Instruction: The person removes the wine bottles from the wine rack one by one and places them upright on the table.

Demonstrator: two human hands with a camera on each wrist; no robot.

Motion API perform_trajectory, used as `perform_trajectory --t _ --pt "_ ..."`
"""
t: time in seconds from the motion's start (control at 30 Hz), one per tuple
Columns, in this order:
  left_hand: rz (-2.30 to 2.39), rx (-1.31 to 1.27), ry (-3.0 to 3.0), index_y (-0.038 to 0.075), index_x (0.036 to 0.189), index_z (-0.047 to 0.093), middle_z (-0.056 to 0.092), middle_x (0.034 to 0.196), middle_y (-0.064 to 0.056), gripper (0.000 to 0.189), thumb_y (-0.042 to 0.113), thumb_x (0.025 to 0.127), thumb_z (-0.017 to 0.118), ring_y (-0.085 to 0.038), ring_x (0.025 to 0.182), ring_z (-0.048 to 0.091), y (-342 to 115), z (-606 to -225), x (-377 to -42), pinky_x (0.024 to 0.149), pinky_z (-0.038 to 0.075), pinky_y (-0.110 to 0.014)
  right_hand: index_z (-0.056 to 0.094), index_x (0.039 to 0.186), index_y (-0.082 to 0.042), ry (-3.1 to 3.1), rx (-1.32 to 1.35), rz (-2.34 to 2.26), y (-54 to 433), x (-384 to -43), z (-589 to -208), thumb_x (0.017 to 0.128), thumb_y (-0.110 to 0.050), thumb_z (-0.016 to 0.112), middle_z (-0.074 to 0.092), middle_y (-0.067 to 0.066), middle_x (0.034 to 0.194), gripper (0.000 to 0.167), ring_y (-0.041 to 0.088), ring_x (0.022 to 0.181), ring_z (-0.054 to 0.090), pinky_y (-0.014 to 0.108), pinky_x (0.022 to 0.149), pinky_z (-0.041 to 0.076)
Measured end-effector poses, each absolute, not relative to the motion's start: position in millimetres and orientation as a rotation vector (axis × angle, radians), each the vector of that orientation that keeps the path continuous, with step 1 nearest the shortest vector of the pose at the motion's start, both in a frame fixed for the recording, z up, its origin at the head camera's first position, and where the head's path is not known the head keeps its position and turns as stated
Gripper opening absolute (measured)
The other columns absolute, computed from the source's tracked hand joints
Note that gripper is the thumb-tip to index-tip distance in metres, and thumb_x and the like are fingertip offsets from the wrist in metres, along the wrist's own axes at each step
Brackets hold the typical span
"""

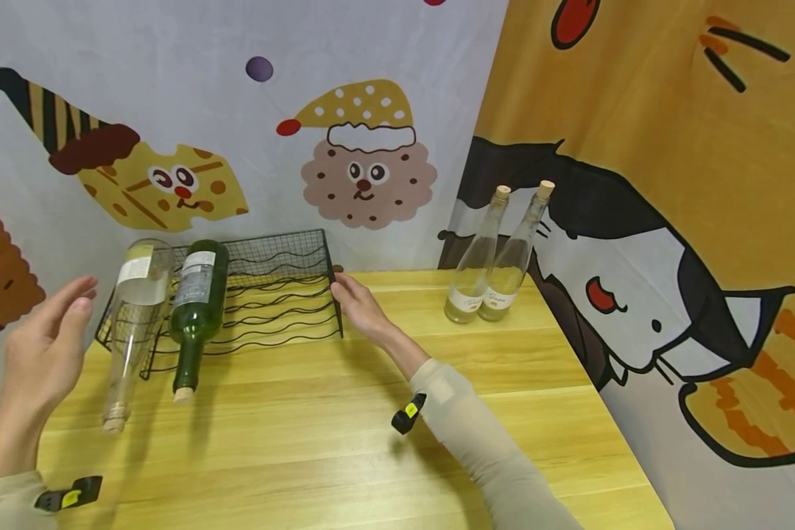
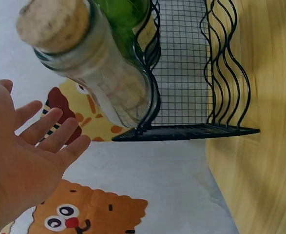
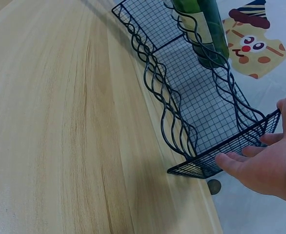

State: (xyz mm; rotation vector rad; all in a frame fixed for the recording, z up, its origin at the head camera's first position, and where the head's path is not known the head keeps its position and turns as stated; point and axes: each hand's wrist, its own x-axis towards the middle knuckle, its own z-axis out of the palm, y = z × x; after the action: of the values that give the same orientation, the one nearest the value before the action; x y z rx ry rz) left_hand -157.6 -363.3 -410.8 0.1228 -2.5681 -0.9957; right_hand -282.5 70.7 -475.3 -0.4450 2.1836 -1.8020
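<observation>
The rack (image 1: pixel 278 254) stands at the back of the tabletop (image 1: pixel 344 442), left of centre, against the printed cloth (image 1: pixel 371 44). It is of black wire, with wavy rests in two tiers, a mesh back and mesh end panels. The right hand (image 1: pixel 364 305) is at the rack's right end, fingertips against the outer face of the end panel; its fingers are nearly straight and the grip is not clenched. The left hand (image 1: pixel 46 353) is raised beside the rack's left end, fingers extended and apart from one another in the wrist view; its grip is released and holds nothing. Nearest to it is a clear bottle (image 1: pixel 132 316), lying on the upper wires at the left end of the rack, base to the back, neck projecting beyond the front edge toward the person. A green bottle (image 1: pixel 199 302) lies just to its right in the same direction, its neck also past the front edge. Both are corked and carry pale labels. The upper wires to the right of the green bottle bear no bottle. Two standing bottles (image 1: pixel 467 280), of clear glass, corked and labelled near the base, are upright and close together at the rear right of the tabletop, well apart from the rack. Each sleeve (image 1: pixel 483 442) bears a black strap (image 1: pixel 408 414) with a yellow mark.
</observation>
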Motion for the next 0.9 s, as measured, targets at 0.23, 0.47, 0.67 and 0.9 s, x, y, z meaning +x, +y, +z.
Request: perform_trajectory --t 0.23,0.47,0.67,0.9 --pt "-0.939 0.043 -2.599 0.034 0.179 0.034 0.043 0.18 -0.021 0.054 0.036 0.125 0.032 -0.059 0.16 0.041 -355.3 -402.5 -151.5 0.145 0.026 -0.046 0.026 0.181 -0.013 2.19 -0.431 -1.808 70.4 -282.6 -477.3 0.124 -0.048 0.039 0.033 0.011 0.187 0.068 0.034 0.17 0.04 0.058 0.138 0.042" --pt "-0.974 0.002 -2.655 0.026 0.181 0.031 0.035 0.182 -0.026 0.056 0.032 0.126 0.032 -0.068 0.16 0.035 -345.3 -394.5 -141.8 0.133 0.023 -0.084 0.025 0.181 -0.012 2.175 -0.445 -1.806 68.9 -283.7 -478.1 0.124 -0.047 0.039 0.032 0.013 0.186 0.068 0.035 0.171 0.039 0.059 0.138 0.041" --pt "-0.965 -0.09 -2.692 0.029 0.181 0.031 0.033 0.183 -0.026 0.056 0.03 0.125 0.037 -0.073 0.152 0.04 -343.7 -393.7 -138.4 0.131 0.022 -0.086 0.024 0.181 -0.012 2.181 -0.455 -1.805 68.3 -284.3 -479.3 0.124 -0.047 0.038 0.031 0.015 0.187 0.068 0.036 0.171 0.038 0.06 0.138 0.041" --pt "-0.963 -0.247 -2.717 0.034 0.179 0.035 0.033 0.185 -0.02 0.058 0.027 0.123 0.048 -0.054 0.168 0.032 -338.5 -389.9 -137.3 0.128 0.023 -0.089 0.028 0.181 -0.015 2.208 -0.447 -1.799 69.2 -284.2 -478.8 0.124 -0.048 0.038 0.031 0.016 0.187 0.066 0.036 0.17 0.04 0.059 0.138 0.043"
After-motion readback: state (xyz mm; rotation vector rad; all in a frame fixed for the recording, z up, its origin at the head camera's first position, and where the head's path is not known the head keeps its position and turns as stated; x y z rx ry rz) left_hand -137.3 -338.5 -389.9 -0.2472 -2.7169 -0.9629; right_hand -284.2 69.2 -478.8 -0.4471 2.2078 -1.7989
